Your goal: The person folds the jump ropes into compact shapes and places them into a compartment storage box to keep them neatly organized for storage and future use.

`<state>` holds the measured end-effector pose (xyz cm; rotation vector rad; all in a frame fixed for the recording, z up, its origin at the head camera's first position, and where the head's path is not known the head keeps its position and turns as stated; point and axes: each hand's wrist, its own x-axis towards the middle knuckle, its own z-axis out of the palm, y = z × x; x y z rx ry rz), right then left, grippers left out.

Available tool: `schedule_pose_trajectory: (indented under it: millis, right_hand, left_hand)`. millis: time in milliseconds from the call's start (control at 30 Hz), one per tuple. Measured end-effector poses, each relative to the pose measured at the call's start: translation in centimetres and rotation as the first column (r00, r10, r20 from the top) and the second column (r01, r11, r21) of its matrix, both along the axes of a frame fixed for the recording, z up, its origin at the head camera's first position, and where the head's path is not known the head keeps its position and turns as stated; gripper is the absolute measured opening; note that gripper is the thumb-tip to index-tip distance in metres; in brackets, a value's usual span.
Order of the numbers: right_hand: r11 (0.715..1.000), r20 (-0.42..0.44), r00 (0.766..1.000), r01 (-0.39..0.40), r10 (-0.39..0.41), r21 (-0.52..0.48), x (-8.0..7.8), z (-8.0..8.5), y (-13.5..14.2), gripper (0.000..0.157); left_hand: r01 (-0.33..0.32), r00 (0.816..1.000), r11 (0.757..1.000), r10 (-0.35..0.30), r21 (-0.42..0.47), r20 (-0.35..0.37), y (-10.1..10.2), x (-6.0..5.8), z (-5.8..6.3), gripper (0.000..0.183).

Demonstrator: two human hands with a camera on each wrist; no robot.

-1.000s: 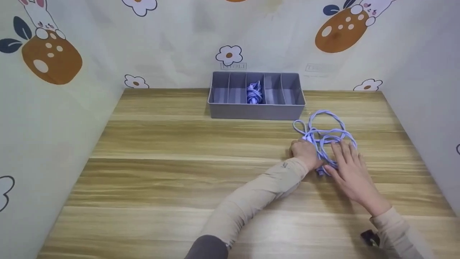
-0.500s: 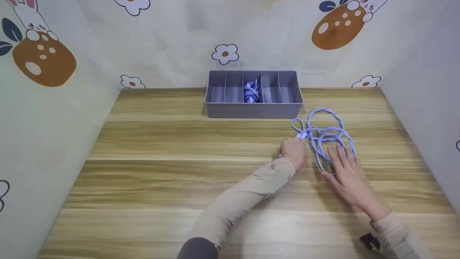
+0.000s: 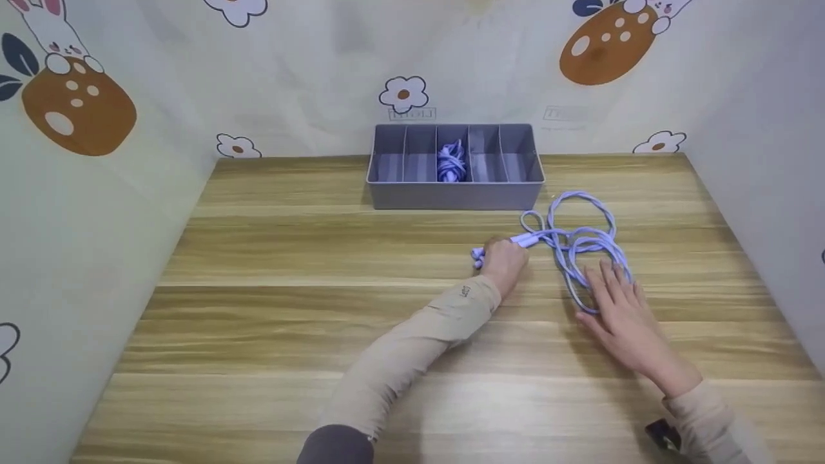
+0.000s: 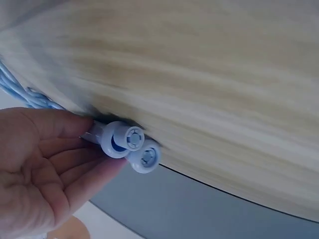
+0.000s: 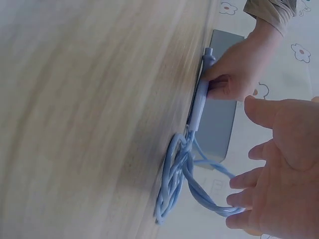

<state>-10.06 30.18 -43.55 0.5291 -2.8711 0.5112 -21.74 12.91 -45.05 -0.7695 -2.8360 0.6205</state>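
On the table (image 3: 271,328), looped light-blue rope (image 5: 187,154)

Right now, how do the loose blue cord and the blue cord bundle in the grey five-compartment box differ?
The loose blue cord spreads in loops; the blue cord bundle is wound compactly. The loose cord lies on the wooden table; the bundle sits in the grey box. The left grip holds the loose cord's handles; no grip holds the bundle. Both are blue.

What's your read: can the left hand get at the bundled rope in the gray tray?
Probably not yet: the left hand is occupied, gripping the blue handles, though nothing visible blocks the bundled rope from above.
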Motion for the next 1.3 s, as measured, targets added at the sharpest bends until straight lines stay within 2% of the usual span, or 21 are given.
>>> schedule_pose_trajectory:
  millis: [200, 267, 333, 433, 500, 567, 667, 733, 800, 867, 967, 1067, 1200, 1233, 1300]
  right_hand:
    - [1.0, -0.028, 0.999, -0.019, 0.019, 0.005, 0.3, 0.1, -0.2, 0.065]
    - [1.0, -0.045, 0.999, -0.03, 0.03, 0.009, 0.3, 0.1, -0.3, 0.066]
    - [0.999, -0.057, 0.997, -0.042, 0.042, 0.009, 0.2, 0.1, -0.3, 0.066]
    - [0.999, -0.074, 0.996, -0.049, 0.05, 0.016, 0.2, 0.1, -0.2, 0.067]
    - [0.999, -0.083, 0.995, -0.05, 0.052, 0.022, 0.3, 0.1, -0.1, 0.067]
    - [0.998, -0.09, 0.995, -0.05, 0.053, 0.03, 0.3, 0.1, -0.1, 0.067]
    - [0.998, -0.093, 0.994, -0.053, 0.056, 0.032, 0.2, 0.1, -0.1, 0.067]
    - [0.998, -0.087, 0.995, -0.055, 0.057, 0.028, 0.1, 0.1, -0.1, 0.067]
    - [0.998, -0.077, 0.995, -0.055, 0.056, 0.022, 0.0, 0.1, -0.1, 0.067]
    - [0.998, -0.067, 0.996, -0.055, 0.056, 0.019, -0.1, 0.1, -0.1, 0.066]
    - [0.998, -0.055, 0.997, -0.054, 0.055, 0.018, -0.2, 0.1, 0.0, 0.066]
    - [0.998, -0.05, 0.997, -0.055, 0.056, 0.017, -0.2, 0.2, 0.0, 0.066]
    - [0.998, -0.042, 0.997, -0.059, 0.06, 0.014, -0.3, 0.3, -0.1, 0.066]
    - [0.998, -0.041, 0.997, -0.06, 0.06, 0.013, -0.3, 0.4, -0.2, 0.066]
    - [0.998, -0.04, 0.997, -0.061, 0.061, 0.006, -0.3, 0.5, -0.4, 0.065]
  left_hand:
    - [0.09, 0.994, 0.996, -0.089, 0.024, -0.063, -1.7, -0.8, -0.5, 0.021]
    - [0.095, 0.992, 0.993, -0.089, 0.065, -0.09, -2.2, -0.9, -0.7, 0.023]
    - [0.105, 0.992, 0.988, -0.096, 0.115, -0.086, -2.6, -1.0, -0.6, 0.025]
    - [0.084, 0.996, 0.965, -0.091, 0.25, 0.015, -3.1, -1.2, -0.3, 0.021]
    - [0.032, 0.992, 0.95, -0.068, 0.31, 0.105, -3.3, -1.4, 0.0, 0.019]
    - [-0.028, 0.986, 0.938, -0.031, 0.347, 0.162, -3.5, -1.7, 0.2, 0.018]
    - [-0.075, 0.987, 0.95, 0.028, 0.305, 0.156, -3.6, -2.0, 0.6, 0.019]
    - [-0.077, 0.991, 0.957, 0.042, 0.279, 0.13, -3.8, -2.2, 0.7, 0.019]
    - [-0.06, 0.993, 0.963, 0.032, 0.264, 0.111, -4.1, -2.4, 0.9, 0.018]
    - [-0.047, 0.991, 0.965, 0.014, 0.257, 0.13, -4.6, -2.8, 1.0, 0.018]
    - [-0.024, 0.987, 0.969, -0.015, 0.244, 0.159, -4.9, -3.8, 0.4, 0.019]
    - [0.035, 0.991, 0.972, -0.063, 0.233, 0.114, -4.9, -6.9, -4.1, 0.019]
    - [0.158, 0.987, 0.955, -0.158, 0.252, -0.022, -4.8, -11.8, -11.8, 0.016]
    - [0.143, 0.989, 0.959, -0.15, 0.246, 0.009, -4.7, -12.5, -12.5, 0.016]
    - [0.167, 0.986, 0.948, -0.168, 0.271, -0.017, -4.7, -13.4, -14.1, 0.013]
